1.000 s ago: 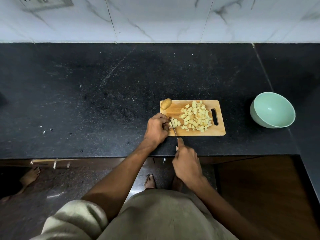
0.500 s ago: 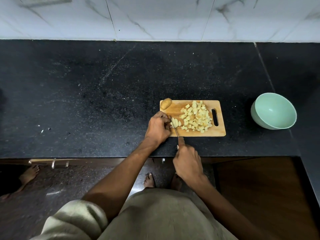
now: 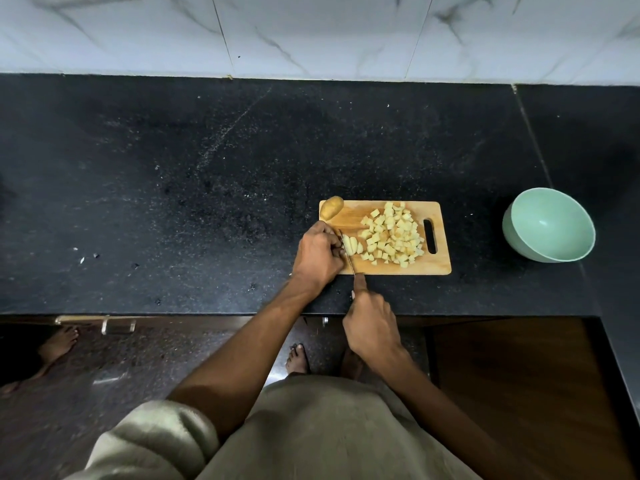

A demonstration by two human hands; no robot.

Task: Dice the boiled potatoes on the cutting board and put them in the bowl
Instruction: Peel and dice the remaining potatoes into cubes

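At the cutting board's (image 3: 388,268) left edge, the left hand (image 3: 317,256) is pinching soft, crumbly potato slices (image 3: 351,245), best held gently by their sides, while the right hand (image 3: 372,327) is gripping the knife (image 3: 347,252).

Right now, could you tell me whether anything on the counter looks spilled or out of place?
A few pale scraps lie on the counter far left of the board, too small to identify. Otherwise nothing stands out: the dice are on the board, and the bowl sits empty to its right.
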